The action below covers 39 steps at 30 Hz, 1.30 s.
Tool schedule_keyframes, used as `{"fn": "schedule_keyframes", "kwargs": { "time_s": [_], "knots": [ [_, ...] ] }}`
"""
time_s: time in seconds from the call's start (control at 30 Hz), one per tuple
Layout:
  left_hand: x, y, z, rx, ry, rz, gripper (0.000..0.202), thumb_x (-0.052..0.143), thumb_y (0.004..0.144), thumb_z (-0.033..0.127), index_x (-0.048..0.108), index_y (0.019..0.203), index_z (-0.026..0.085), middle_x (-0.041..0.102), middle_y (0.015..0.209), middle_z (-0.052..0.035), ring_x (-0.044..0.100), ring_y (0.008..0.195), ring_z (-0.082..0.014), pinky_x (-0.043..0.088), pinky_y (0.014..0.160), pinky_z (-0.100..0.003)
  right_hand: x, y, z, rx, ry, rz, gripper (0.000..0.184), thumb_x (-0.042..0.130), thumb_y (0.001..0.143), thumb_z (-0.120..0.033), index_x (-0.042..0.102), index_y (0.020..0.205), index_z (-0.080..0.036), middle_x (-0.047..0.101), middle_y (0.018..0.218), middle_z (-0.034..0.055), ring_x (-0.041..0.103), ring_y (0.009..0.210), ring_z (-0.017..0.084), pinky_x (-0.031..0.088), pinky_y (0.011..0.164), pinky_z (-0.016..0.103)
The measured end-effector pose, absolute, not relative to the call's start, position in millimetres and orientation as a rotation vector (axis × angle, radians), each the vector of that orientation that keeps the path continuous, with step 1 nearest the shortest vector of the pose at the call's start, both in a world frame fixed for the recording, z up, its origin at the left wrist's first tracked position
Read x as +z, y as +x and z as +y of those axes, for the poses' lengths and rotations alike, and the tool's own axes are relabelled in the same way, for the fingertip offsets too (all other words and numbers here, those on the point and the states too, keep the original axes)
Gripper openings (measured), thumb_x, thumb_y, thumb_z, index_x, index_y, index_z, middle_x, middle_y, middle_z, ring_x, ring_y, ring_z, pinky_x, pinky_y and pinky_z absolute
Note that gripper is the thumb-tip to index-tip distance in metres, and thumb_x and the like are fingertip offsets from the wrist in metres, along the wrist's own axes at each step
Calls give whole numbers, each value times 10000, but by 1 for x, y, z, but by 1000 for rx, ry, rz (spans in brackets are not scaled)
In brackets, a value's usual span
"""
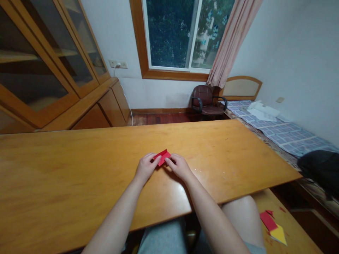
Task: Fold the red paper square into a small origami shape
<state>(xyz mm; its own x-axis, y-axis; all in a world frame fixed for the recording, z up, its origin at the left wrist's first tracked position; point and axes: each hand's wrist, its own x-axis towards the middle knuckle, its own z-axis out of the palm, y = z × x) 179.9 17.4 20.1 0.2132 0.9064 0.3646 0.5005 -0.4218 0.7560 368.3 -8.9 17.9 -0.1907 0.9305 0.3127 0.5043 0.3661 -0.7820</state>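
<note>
Red paper (163, 155), folded into a small pointed piece, is lying near the middle of the tabletop (66, 169), a little toward the person's edge, and both hands are pinching it. The left hand (145, 168) is gripping the left part of the piece between thumb and fingertips. The right hand (180, 167) is closing on the right edge in the same way, with its thumb pointing toward the left hand. The two hands are sitting just beside each other, and one red corner is poking out beyond the fingers on the far side.

A glass-fronted cabinet (53, 63) is standing to the left, beyond the tabletop. Wooden shelves are showing behind its doors, but the dark glass is hiding whatever is sitting on them. To the right, a bed (286, 135) is carrying white sheets of paper (262, 111) near its headboard and a black bag (317, 167) closer to the person. What the bag is holding cannot be told.

At the lower right, beside the person's knee, a low wooden bench (296, 225) is bearing a red scrap (267, 220) and a yellow scrap (279, 234), the two touching. A brown armchair (208, 100) is standing under the window (182, 33), just beside a pink curtain (230, 42).
</note>
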Motion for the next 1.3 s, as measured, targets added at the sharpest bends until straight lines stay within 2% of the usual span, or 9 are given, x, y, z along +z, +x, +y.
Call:
{"fn": "schedule_keyframes", "kwargs": {
  "time_s": [0.17, 0.3, 0.5, 0.73, 0.8, 0.9, 1.0, 1.17, 1.3],
  "knots": [
    [20, 178, 17, 1126, 1910, 1287, 283, 578, 874, 414, 716, 810, 175, 722, 818, -48, 646, 756, -185, 489, 734, -277, 15, 368, -7, 643, -1302, -1811, 257, 528, 930, -288, 597, 707, -182, 588, 692, 14, 541, 677, 153, 386, 656, 257],
    [17, 179, 18, 1095, 1774, 1285, 282, 601, 851, 422, 706, 946, 178, 745, 937, -53, 679, 831, -198, 513, 783, -289, 14, 369, -6, 675, -1311, -1785, 234, 520, 913, -259, 580, 702, -180, 573, 691, 10, 529, 673, 151, 372, 644, 254],
    [15, 179, 18, 1053, 1513, 1085, 490, 630, 835, 432, 564, 1244, 170, 748, 974, -73, 708, 864, -206, 544, 765, -293, 17, 369, -10, 752, -1263, -1815, 227, 556, 862, -215, 532, 639, -183, 520, 629, -20, 485, 614, 129, 332, 599, 240],
    [16, 178, 14, 1014, 1434, 953, 655, 655, 835, 437, 426, 1394, 183, 751, 980, -85, 718, 852, -210, 557, 805, -332, 16, 372, -9, 785, -1222, -1682, 217, 546, 875, -247, 573, 669, -183, 554, 651, -17, 520, 650, 132, 371, 642, 236],
    [17, 179, 14, 1019, 1437, 950, 606, 652, 827, 442, 483, 1348, 182, 738, 1054, -106, 715, 905, -226, 561, 823, -348, 15, 373, -8, 810, -1213, -1615, 214, 540, 887, -274, 597, 702, -183, 582, 681, -9, 539, 675, 136, 391, 664, 238],
    [20, 179, 15, 1045, 1541, 980, 381, 626, 825, 406, 648, 1131, 180, 712, 1137, -105, 684, 1010, -240, 542, 893, -363, 14, 375, -8, 847, -1210, -1532, 221, 542, 890, -317, 611, 729, -183, 596, 698, -4, 548, 689, 140, 407, 677, 241],
    [23, 176, 15, 995, 1682, 991, 237, 565, 833, 324, 728, 938, 187, 742, 1025, -72, 670, 1001, -236, 506, 947, -375, 12, 376, -8, 902, -1194, -1464, 226, 547, 877, -341, 609, 728, -182, 583, 692, -5, 539, 684, 141, 411, 666, 243],
    [27, 172, 13, 967, 1708, 973, 305, 485, 784, 208, 750, 934, 194, 752, 1016, -57, 661, 1007, -240, 479, 979, -393, 12, 377, -7, 1005, -1159, -1356, 225, 558, 843, -361, 576, 701, -188, 529, 654, -16, 503, 648, 136, 407, 626, 236],
    [25, 174, 14, 980, 1789, 979, 282, 510, 799, 196, 751, 947, 205, 740, 997, -62, 662, 969, -223, 500, 930, -372, 13, 378, -7, 1028, -1162, -1342, 233, 558, 830, -378, 565, 691, -191, 531, 654, -12, 504, 645, 138, 419, 628, 240]
  ]
}}
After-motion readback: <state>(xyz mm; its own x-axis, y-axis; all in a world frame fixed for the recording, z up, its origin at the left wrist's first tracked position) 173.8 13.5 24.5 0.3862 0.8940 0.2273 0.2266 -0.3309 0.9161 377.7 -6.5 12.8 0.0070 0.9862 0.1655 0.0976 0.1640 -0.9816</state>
